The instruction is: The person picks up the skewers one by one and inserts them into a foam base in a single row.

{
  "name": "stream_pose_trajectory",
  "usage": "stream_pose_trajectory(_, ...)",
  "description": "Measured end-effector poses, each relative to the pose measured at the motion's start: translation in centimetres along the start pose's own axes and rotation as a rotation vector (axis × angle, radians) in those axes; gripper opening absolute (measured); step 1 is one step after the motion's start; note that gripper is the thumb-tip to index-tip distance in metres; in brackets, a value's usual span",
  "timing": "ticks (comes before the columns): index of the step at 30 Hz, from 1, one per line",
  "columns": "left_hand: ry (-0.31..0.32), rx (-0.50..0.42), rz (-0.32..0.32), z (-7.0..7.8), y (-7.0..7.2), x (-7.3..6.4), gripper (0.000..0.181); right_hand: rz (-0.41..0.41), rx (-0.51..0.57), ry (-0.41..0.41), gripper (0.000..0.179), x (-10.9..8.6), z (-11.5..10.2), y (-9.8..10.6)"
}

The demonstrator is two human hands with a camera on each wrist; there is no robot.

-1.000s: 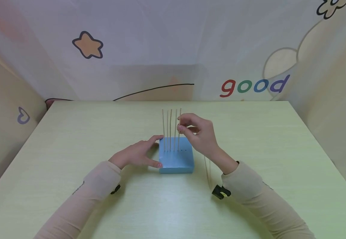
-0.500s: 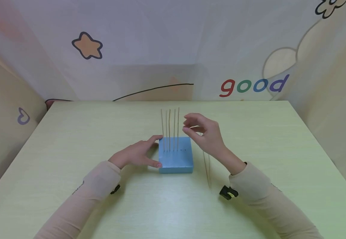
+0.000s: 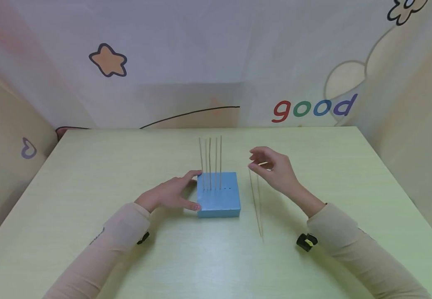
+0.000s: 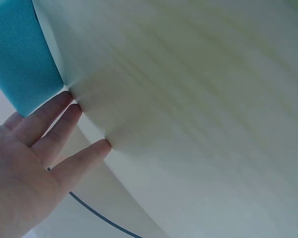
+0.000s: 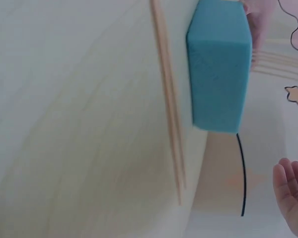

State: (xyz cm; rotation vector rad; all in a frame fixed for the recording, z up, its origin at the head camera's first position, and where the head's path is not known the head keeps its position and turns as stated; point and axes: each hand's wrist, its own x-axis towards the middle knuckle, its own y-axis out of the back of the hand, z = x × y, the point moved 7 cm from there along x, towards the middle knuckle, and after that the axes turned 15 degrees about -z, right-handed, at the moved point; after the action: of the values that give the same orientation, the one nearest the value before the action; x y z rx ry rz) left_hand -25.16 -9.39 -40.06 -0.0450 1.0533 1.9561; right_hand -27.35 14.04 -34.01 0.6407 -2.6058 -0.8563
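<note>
A blue foam block (image 3: 219, 203) lies on the table with several thin wooden sticks (image 3: 220, 162) standing upright in a row of holes. Two holes at the row's right end hold no stick. At the block's left side my left hand (image 3: 169, 191) touches the corners with thumb and forefinger spread; in the left wrist view its other fingers (image 4: 72, 166) extend straight onto the table. To the right of the block, my right hand (image 3: 275, 168) hovers with loosely bent fingers, holding nothing, near the far ends of two loose sticks (image 5: 167, 94).
The pale wooden table (image 3: 126, 149) ends at a light printed curtain (image 3: 186, 50) with a star and the word "good". A dark wrist strap (image 3: 307, 242) shows under the right sleeve.
My right hand has let go of the rightmost standing stick and moved right, towards the loose sticks. That stick stays upright in the block. My left hand has kept its place.
</note>
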Motion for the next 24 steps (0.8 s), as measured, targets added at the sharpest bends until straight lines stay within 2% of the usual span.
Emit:
stream_pose_trajectory(4, 0.001, -0.007, 0.002, 0.0, 0.1, 0.0, 0.098, -0.052, -0.002, -0.064, 0.038, -0.1, 1.9, 0.2)
stream_pose_trajectory(11, 0.007, -0.011, 0.002, -0.1, 0.1, -0.1, 0.099, -0.228, -0.035, -0.179, 0.063, -0.2, 4.9, -0.6)
stream_pose_trajectory(14, 0.004, -0.014, 0.000, 0.0, 0.1, -0.2, 0.100, -0.340, -0.102, -0.234, 0.078, -0.2, 6.1, -1.3)
stream_pose_trajectory(18, 0.005, -0.020, -0.004, 0.0, 0.1, -0.1, 0.099, -0.484, -0.235, -0.257, 0.097, -0.5, 7.2, -2.1)
stream_pose_trajectory(24, 0.013, -0.026, -0.002, 0.0, 0.0, -0.1, 0.099, -0.541, -0.368, -0.284, 0.106, -1.0, 7.9, -2.2)
